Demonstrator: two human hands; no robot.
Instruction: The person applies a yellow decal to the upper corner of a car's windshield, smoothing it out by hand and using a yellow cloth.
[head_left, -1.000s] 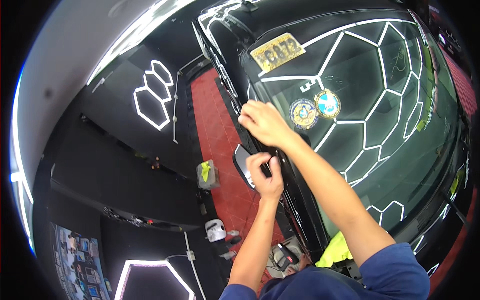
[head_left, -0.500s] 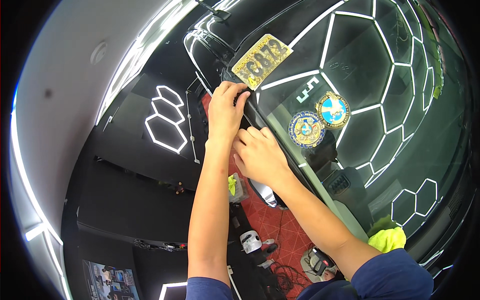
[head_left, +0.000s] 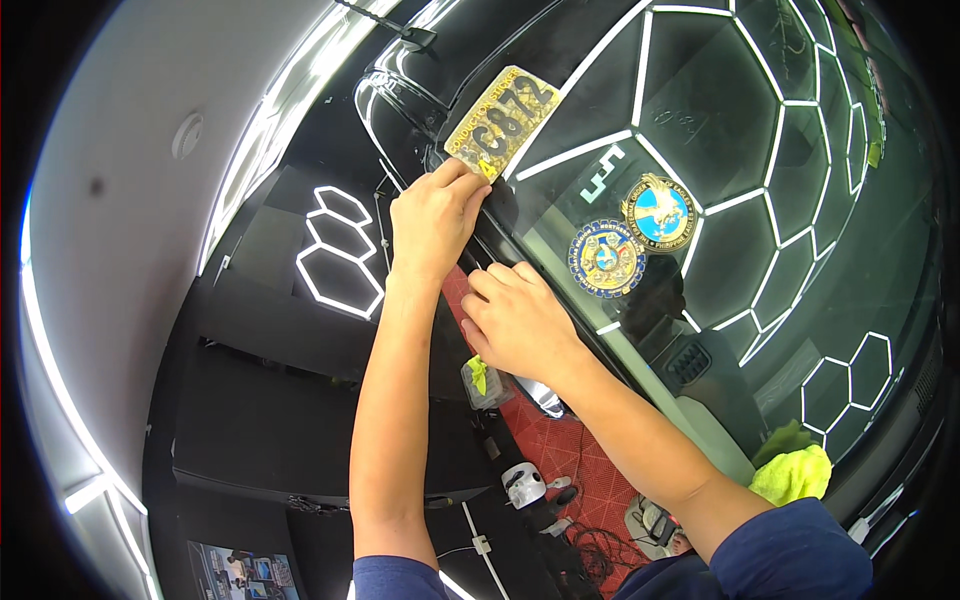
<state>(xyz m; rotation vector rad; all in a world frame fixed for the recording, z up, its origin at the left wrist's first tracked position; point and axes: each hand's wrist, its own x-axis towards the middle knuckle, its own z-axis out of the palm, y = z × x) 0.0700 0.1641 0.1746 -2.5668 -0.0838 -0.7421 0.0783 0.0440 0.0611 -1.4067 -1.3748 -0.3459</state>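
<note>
A yellow rectangular sticker [head_left: 500, 122] with dark characters is on the dark windshield [head_left: 700, 110], near its edge. My left hand [head_left: 432, 222] has its thumb and fingers pinched together at the sticker's lower corner. Lower down, beside the windshield's edge trim, my right hand [head_left: 520, 325] is closed with its fingers curled; whatever they may hold is hidden. To the right of my hands, two round emblem stickers overlap on the glass: a blue and gold one [head_left: 658, 212] and a cog-edged one [head_left: 606, 258].
A lime-green cloth [head_left: 792, 474] lies by my right upper arm. Below my hands, a side mirror [head_left: 540, 396] juts out over the red tiled floor [head_left: 555, 445]. A clear bin [head_left: 485, 388] with a green cloth, a white device [head_left: 523, 484] and tangled cables [head_left: 605, 552] are further down.
My left hand's fingertips have come onto the sticker's lower corner. My right hand is now farther from the left. The whole view has shifted slightly.
</note>
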